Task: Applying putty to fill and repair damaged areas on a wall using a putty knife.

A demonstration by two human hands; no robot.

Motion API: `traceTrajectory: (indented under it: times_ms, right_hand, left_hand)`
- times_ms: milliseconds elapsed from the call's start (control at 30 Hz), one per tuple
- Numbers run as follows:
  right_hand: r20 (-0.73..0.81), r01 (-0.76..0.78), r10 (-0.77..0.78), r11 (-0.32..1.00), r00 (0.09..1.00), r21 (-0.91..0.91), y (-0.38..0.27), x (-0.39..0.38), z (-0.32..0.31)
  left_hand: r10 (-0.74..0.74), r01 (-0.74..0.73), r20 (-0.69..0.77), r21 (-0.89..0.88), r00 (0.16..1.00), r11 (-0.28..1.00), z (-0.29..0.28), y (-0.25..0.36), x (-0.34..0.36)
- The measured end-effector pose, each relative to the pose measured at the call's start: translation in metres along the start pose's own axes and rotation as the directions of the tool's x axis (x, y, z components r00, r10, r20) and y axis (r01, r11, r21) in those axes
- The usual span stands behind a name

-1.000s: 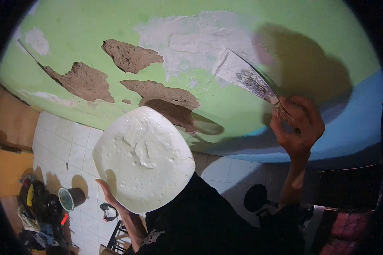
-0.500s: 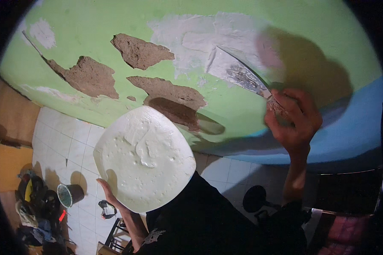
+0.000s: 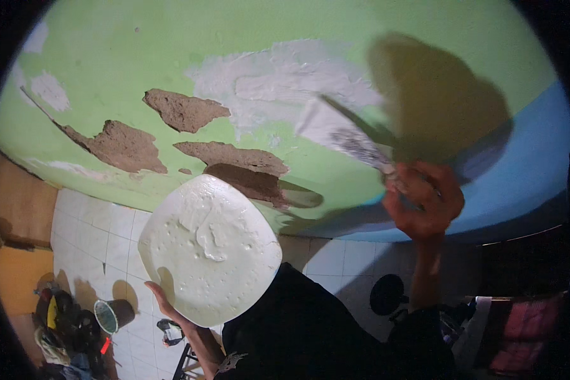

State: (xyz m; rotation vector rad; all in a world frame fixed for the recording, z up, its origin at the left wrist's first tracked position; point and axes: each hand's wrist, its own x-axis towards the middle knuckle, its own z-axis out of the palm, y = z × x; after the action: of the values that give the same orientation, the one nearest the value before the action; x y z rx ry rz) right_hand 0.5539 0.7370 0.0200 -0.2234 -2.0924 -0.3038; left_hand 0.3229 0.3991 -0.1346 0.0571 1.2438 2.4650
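Note:
My left hand (image 3: 166, 305) holds a white squarish plate (image 3: 259, 288) from below at its lower left edge; most of the fingers are hidden under it. Thick white filler paste (image 3: 212, 244) spreads over the plate. In my right hand (image 3: 427, 197) is a putty knife (image 3: 348, 136), its handle gripped and its wide blade smeared with white, slightly blurred. The blade is before the green wall (image 3: 171, 44), just under a white filled patch (image 3: 278, 73); whether it touches is unclear. Left of it are bare brown patches (image 3: 187, 111) where paint has come off.
Below is a white tiled floor (image 3: 101, 228) with a dark bucket (image 3: 116, 315) and a pile of dark things (image 3: 63, 329) at left. A blue painted band (image 3: 532, 164) runs along the right wall. A dark round object (image 3: 388, 292) stands at lower right.
The view has tilted up, so wall and floor sit lower. The putty knife has moved down and a little left, off the white patch's middle. The plate stays in my left hand.

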Motion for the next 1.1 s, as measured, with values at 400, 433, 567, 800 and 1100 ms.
traceTrajectory:
  times_ms: [400, 433, 567, 800, 1100]
  right_hand:
    - [-0.075, -0.194, 0.193, 0.981, 0.978, -0.012, 0.021, -0.032, -0.024]
    - [-0.076, -0.191, 0.19, 0.981, 0.979, -0.009, 0.021, -0.03, -0.022]
    - [-0.086, -0.171, 0.171, 0.985, 0.982, 0.01, 0.021, -0.023, -0.016]
    - [-0.088, -0.157, 0.159, 0.987, 0.983, 0.024, 0.029, -0.019, -0.007]
    - [-0.078, -0.127, 0.135, 0.987, 0.988, 0.103, 0.032, -0.012, 0.007]
  left_hand:
    - [0.003, -0.002, -0.011, 0.013, 1.0, 1.0, 0.014, 0.004, -0.003]
    - [-0.003, 0.003, -0.034, 0.012, 0.999, 1.0, 0.013, 0.004, -0.003]
    - [0.05, -0.045, -0.076, 0.069, 0.996, 0.997, 0.015, 0.004, -0.007]
    - [0.035, -0.034, -0.071, 0.02, 0.997, 0.999, 0.007, 0.001, -0.006]
    - [0.068, -0.055, -0.156, 0.087, 0.985, 0.995, 0.011, 0.001, -0.008]
